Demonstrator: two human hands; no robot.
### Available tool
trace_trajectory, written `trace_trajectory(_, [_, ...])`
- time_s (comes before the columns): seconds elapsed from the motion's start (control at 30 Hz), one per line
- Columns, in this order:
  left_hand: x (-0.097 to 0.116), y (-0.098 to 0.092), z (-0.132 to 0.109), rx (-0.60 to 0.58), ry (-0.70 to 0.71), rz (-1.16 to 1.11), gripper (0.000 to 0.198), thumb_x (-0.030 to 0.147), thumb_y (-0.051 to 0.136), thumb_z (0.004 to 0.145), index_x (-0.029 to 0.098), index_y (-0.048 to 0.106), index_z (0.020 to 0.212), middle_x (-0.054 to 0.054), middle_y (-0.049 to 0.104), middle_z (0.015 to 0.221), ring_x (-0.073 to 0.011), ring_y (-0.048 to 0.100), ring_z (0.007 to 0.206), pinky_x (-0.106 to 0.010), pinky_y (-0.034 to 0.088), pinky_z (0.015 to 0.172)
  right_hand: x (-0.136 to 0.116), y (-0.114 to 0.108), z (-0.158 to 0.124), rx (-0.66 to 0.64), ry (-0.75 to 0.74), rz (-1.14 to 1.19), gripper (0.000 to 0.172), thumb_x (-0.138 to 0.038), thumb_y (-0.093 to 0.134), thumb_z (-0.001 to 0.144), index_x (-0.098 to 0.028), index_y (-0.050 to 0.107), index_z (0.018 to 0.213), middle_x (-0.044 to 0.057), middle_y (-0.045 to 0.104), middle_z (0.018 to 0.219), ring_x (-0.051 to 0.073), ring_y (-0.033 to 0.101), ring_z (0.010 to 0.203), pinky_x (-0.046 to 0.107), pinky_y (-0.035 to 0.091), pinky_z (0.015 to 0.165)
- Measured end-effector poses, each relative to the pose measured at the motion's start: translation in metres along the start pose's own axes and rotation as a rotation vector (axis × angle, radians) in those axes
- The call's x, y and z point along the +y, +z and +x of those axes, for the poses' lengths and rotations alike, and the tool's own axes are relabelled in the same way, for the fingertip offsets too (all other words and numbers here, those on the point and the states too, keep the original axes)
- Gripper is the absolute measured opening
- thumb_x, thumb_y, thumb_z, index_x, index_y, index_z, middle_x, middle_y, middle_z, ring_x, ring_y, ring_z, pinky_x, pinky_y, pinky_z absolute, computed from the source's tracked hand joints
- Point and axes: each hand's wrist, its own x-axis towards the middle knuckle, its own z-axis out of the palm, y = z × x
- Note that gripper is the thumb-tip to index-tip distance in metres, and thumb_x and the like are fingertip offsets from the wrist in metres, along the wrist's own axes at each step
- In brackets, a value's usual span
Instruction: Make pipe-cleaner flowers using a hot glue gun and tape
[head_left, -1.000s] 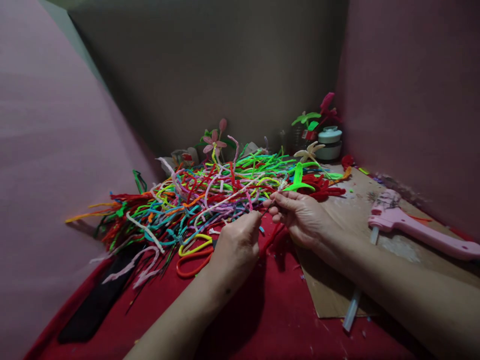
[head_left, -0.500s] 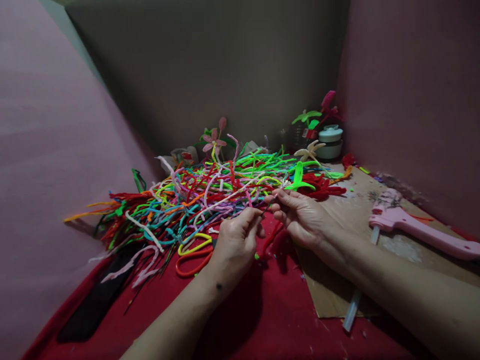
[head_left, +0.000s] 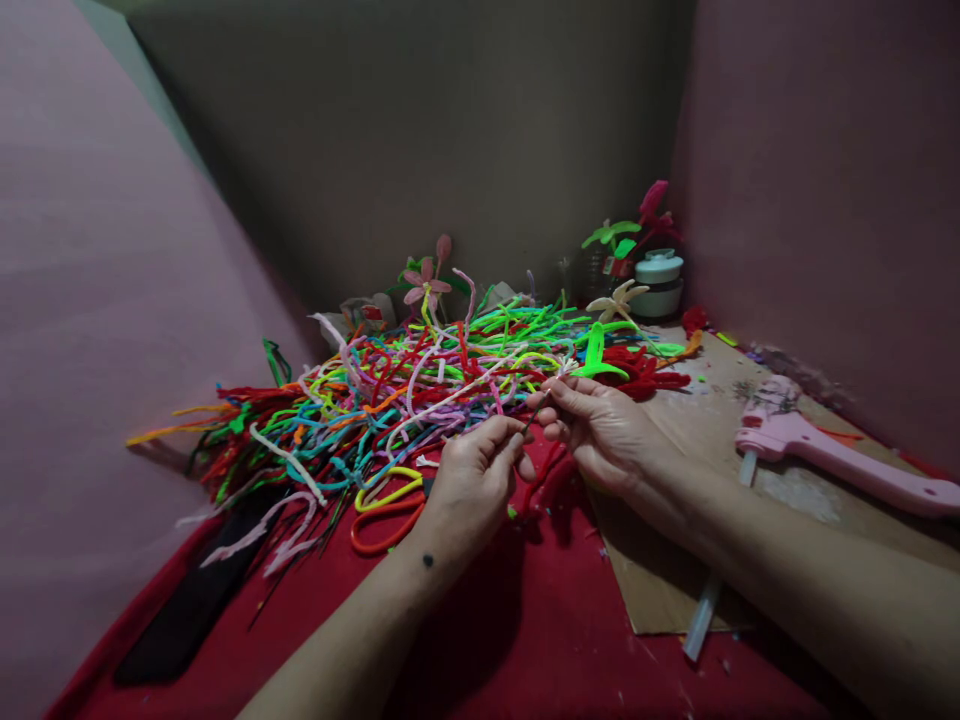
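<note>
My left hand (head_left: 476,478) is closed in a pinch on the lower part of a thin dark stem (head_left: 535,413). Higher up, the fingertips of my right hand (head_left: 613,432) grip the same stem near its top. A small white tuft (head_left: 568,367) shows just above the right fingertips; whether it is fixed to the stem is hard to make out. Behind the hands lies a big heap of coloured pipe cleaners (head_left: 420,375). A bright green petal-shaped piece (head_left: 596,355) sits right beyond my right hand. Scissors (head_left: 386,515) with yellow and orange handles lie beside my left wrist.
A pink glue gun (head_left: 840,455) with a clear glue stick (head_left: 705,615) rests on a cardboard sheet (head_left: 652,590) at right. A black strip (head_left: 187,600) lies at left. Pipe-cleaner flowers (head_left: 427,283) and a lidded jar (head_left: 659,283) stand at the back.
Both hands stay on the stem, with only slight finger movement. My left hand's thumb lies a little straighter along it. The view has shifted very slightly.
</note>
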Motion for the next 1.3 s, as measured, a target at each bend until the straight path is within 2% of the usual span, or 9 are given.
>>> trace_trajectory(0.23, [-0.011, -0.001, 0.0, 0.059, 0.248, 0.3, 0.016, 0.015, 0.044, 0.084, 0.016, 0.058, 0.077, 0.002, 0.057, 0.059, -0.0066, 0.048, 0.051, -0.018, 0.037, 0.055, 0.001, 0.0, -0.001, 0.019, 0.029, 0.015, 0.013, -0.005, 0.06, 0.077, -0.009, 0.063, 0.065, 0.006, 0.07, 0.06, 0.008, 0.06, 0.042, 0.014, 0.051, 0.042])
trace_trajectory(0.4, [-0.012, -0.002, 0.0, 0.085, 0.287, 0.311, 0.013, 0.014, 0.046, 0.084, 0.016, 0.059, 0.08, 0.002, 0.058, 0.061, -0.0064, 0.049, 0.052, -0.017, 0.037, 0.055, 0.001, 0.001, 0.0, 0.035, 0.056, 0.037, 0.013, -0.005, 0.06, 0.078, -0.01, 0.063, 0.065, 0.005, 0.069, 0.059, 0.008, 0.06, 0.043, 0.013, 0.051, 0.043])
trace_trajectory(0.53, [-0.007, -0.002, 0.0, 0.055, 0.19, 0.172, 0.015, 0.019, 0.046, 0.085, 0.016, 0.059, 0.078, 0.001, 0.059, 0.061, -0.0063, 0.048, 0.052, -0.017, 0.037, 0.055, 0.0, 0.001, 0.0, 0.032, 0.062, 0.043, 0.014, -0.006, 0.06, 0.079, -0.009, 0.062, 0.066, 0.006, 0.069, 0.059, 0.007, 0.059, 0.041, 0.013, 0.05, 0.041])
trace_trajectory(0.73, [0.0, 0.0, 0.0, -0.089, -0.156, -0.338, 0.018, 0.032, 0.048, 0.084, 0.016, 0.054, 0.078, 0.004, 0.051, 0.055, -0.0028, 0.029, 0.037, -0.016, 0.022, 0.036, 0.0, 0.002, -0.001, -0.039, 0.031, 0.069, 0.01, -0.009, 0.067, 0.073, -0.011, 0.062, 0.064, 0.003, 0.068, 0.06, 0.008, 0.06, 0.043, 0.015, 0.052, 0.043])
trace_trajectory(0.8, [0.003, 0.0, 0.0, -0.108, -0.216, -0.479, 0.016, 0.032, 0.049, 0.083, 0.017, 0.052, 0.081, 0.005, 0.051, 0.056, -0.0022, 0.027, 0.035, -0.015, 0.021, 0.035, 0.0, 0.002, -0.001, -0.051, 0.009, 0.076, 0.01, -0.009, 0.068, 0.071, -0.011, 0.062, 0.064, 0.002, 0.068, 0.061, 0.008, 0.061, 0.045, 0.015, 0.053, 0.045])
trace_trajectory(0.9, [0.007, 0.0, 0.001, -0.091, -0.244, -0.528, 0.013, 0.03, 0.049, 0.082, 0.017, 0.05, 0.082, 0.005, 0.053, 0.057, -0.0018, 0.027, 0.034, -0.015, 0.021, 0.034, 0.001, 0.002, -0.002, -0.061, -0.002, 0.075, 0.008, -0.009, 0.069, 0.07, -0.011, 0.063, 0.065, 0.003, 0.069, 0.062, 0.008, 0.061, 0.046, 0.015, 0.053, 0.045])
trace_trajectory(1.03, [0.007, 0.0, 0.001, -0.071, -0.206, -0.38, 0.015, 0.03, 0.046, 0.083, 0.017, 0.05, 0.076, 0.005, 0.05, 0.053, -0.0022, 0.028, 0.034, -0.015, 0.021, 0.034, 0.002, 0.0, -0.001, -0.074, -0.002, 0.064, 0.006, -0.009, 0.069, 0.071, -0.01, 0.064, 0.067, 0.005, 0.069, 0.063, 0.009, 0.061, 0.046, 0.016, 0.053, 0.046])
trace_trajectory(1.2, [-0.004, 0.0, -0.001, 0.012, 0.072, 0.049, 0.016, 0.023, 0.044, 0.085, 0.017, 0.055, 0.076, 0.003, 0.055, 0.057, -0.0052, 0.043, 0.046, -0.017, 0.033, 0.047, 0.003, -0.004, 0.001, -0.058, 0.034, 0.028, 0.008, -0.013, 0.069, 0.072, -0.012, 0.062, 0.068, 0.004, 0.069, 0.063, 0.009, 0.06, 0.046, 0.017, 0.052, 0.046])
trace_trajectory(1.3, [-0.008, -0.001, -0.001, 0.055, 0.202, 0.184, 0.016, 0.019, 0.043, 0.085, 0.017, 0.056, 0.075, 0.002, 0.056, 0.059, -0.0072, 0.049, 0.053, -0.019, 0.037, 0.056, 0.003, -0.005, 0.002, -0.056, 0.049, 0.01, 0.012, -0.014, 0.071, 0.071, -0.011, 0.06, 0.067, 0.005, 0.068, 0.063, 0.009, 0.06, 0.047, 0.016, 0.051, 0.045])
